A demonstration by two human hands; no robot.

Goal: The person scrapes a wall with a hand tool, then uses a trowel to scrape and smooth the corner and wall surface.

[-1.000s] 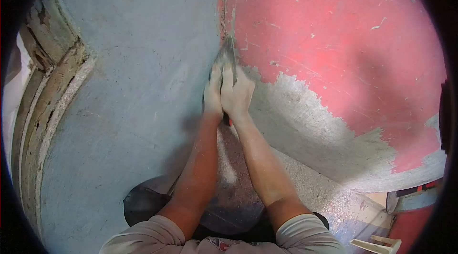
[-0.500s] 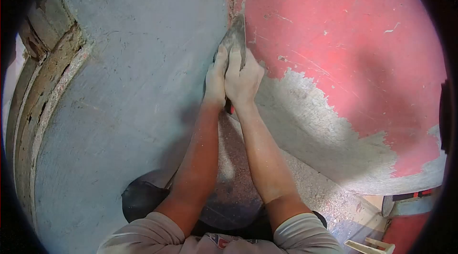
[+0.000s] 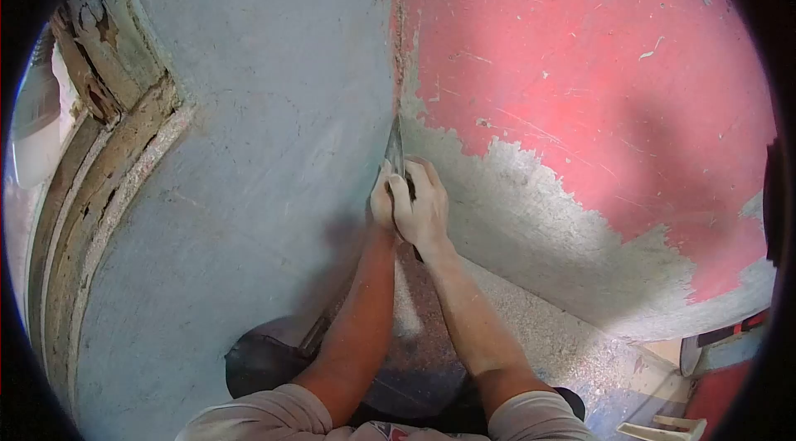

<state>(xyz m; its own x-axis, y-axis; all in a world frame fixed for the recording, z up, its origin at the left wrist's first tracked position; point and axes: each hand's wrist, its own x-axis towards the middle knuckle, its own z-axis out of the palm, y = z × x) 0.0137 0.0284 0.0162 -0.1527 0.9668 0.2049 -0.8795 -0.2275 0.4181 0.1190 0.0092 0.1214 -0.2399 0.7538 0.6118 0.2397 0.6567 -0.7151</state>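
Both hands come together on one flat metal scraper (image 3: 395, 145), its blade pointing up at the corner seam between the grey-blue wall and the pink wall. My right hand (image 3: 424, 202) wraps around the handle, closed. Pressed against it from the left, my left hand (image 3: 384, 197) is closed too, its fingers by the base of the blade. Most of the handle is hidden in the hands. Beside the blade, the pink wall (image 3: 547, 51) has a bare grey patch with a ragged paint edge. Pale dust coats both hands.
The grey-blue wall (image 3: 249, 134) fills the left side, with a worn wooden frame (image 3: 108, 192) at its edge. Debris lies on the floor (image 3: 531, 317) below. A pale stool-like object (image 3: 663, 426) stands at the lower right. My dark-clad knees are below my arms.
Both hands and the scraper have moved down along the seam, toward my body, and the blade is now seen more edge-on. The view has shifted slightly.
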